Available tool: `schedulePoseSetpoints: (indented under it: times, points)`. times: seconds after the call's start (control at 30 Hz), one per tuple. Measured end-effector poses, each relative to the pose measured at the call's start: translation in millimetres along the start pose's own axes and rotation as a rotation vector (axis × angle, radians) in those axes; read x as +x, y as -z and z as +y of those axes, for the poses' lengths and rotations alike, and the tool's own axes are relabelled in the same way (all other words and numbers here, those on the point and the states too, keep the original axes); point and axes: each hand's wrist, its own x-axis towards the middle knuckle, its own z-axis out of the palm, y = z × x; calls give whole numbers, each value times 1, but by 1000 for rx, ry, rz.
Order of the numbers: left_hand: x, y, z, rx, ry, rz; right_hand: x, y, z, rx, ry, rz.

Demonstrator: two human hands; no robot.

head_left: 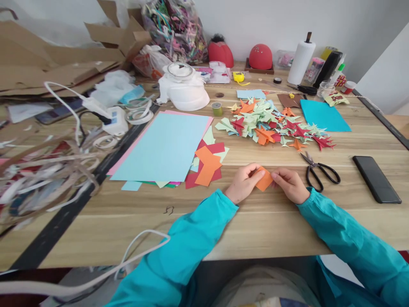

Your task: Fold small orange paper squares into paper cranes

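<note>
A small orange paper square [264, 180] is held up between my two hands, just above the wooden table. My left hand [245, 182] pinches its left side between thumb and fingers. At its right edge, my right hand [290, 184] closes thumb and forefinger on the paper. Beyond the hands lies a heap of folded paper pieces [262, 121] in pale green, orange and red. Black-handled scissors [319, 168] rest close to my right hand, blades pointing away. Orange and red paper offcuts [207, 165] lie to the left of my left hand.
A stack of coloured paper sheets [162, 145] lies left of centre, near a thread spool [217, 109]. At the right is a black phone [377, 179]; a turquoise sheet [325, 115] lies farther back. Cables and ribbon strips [51, 170] clutter the left side. A white cable [140, 256] crosses by my left sleeve.
</note>
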Motion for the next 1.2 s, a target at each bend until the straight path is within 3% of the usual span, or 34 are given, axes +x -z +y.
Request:
schedulePoseSetpoints:
  times: [0.13,0.33,0.73,0.83,0.93,1.0,1.2]
  points:
    - [-1,-1,2,131,-31,-15,-1,-1,4,-32,-12,-100]
    - [-3,-5,0,186,-36,-29,-1,0,7,-140,4,-147]
    - [-3,-11,0,-39,119,46,-1,1,6,-97,-18,-129]
    - [1,-4,-3,-68,114,119,-1,2,6,-105,-19,-122]
    - [7,7,-9,-98,102,270,-3,1,6,-135,-25,-104]
    - [9,12,-11,-121,97,295,-4,1,6,-128,-43,-93]
    - [4,2,-7,-81,84,187,-3,-5,5,22,-72,-64]
